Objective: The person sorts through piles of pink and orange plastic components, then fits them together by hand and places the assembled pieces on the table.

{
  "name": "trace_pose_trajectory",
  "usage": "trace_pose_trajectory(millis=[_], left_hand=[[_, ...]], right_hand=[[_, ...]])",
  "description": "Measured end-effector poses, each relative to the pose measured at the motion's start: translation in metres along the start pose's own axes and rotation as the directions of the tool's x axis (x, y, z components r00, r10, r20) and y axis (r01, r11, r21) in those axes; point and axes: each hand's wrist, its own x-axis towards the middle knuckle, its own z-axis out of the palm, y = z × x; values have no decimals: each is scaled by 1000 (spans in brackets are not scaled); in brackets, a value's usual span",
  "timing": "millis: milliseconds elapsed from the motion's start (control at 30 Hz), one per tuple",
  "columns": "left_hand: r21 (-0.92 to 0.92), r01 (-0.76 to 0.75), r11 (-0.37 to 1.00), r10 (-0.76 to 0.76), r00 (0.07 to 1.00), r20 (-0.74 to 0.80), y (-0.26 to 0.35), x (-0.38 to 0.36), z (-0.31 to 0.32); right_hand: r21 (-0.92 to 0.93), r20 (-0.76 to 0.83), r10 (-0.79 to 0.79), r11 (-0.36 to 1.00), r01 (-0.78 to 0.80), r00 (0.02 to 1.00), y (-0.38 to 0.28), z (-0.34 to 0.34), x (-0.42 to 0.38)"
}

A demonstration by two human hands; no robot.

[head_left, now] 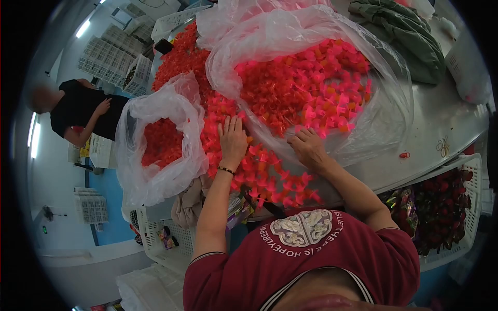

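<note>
My left hand (233, 141) lies with its fingers stretched out over loose small pink and red plastic pieces (264, 173) on the metal table. A black beaded bracelet is on that wrist. My right hand (309, 149) has its fingers curled at the near rim of a large clear plastic bag (384, 122), closed on the film. Inside the bag's wide mouth are many bright pink and red pieces (321, 88) of the same sort; their exact kind is too small to tell. Left of my left hand stands another clear bag (132, 116) with red pieces inside.
The metal table (436, 124) holds one loose red piece (404, 155) and rubber bands (442, 146). A white crate (474, 179) of dark red wrapped items stands at right. Dark green cloth (402, 36) lies behind. Another person (85, 106) stands at left.
</note>
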Motion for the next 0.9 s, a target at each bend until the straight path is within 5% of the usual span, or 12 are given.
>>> trace_pose_trajectory(millis=[167, 267, 567, 767, 900], left_hand=[[0, -10, 1000, 10, 1000, 9, -6, -19, -10], [-111, 51, 993, -65, 989, -130, 17, -1, -24], [-392, -331, 858, 230, 931, -283, 137, 131, -38], [-483, -191, 855, 222, 975, 8, 184, 224, -21], [-361, -137, 922, 220, 954, 202, 200, 241, -16]], right_hand=[[-22, 22, 29, 999, -28, 999, -1, -2, -1], [-4, 75, 26, 1000, -25, 997, -4, 1, -3], [-47, 212, -45, 997, 56, 976, -2, 23, -16], [-30, 257, -47, 998, 57, 965, 1, 25, -16], [7, 279, -59, 998, 59, 958, 6, 28, -19]])
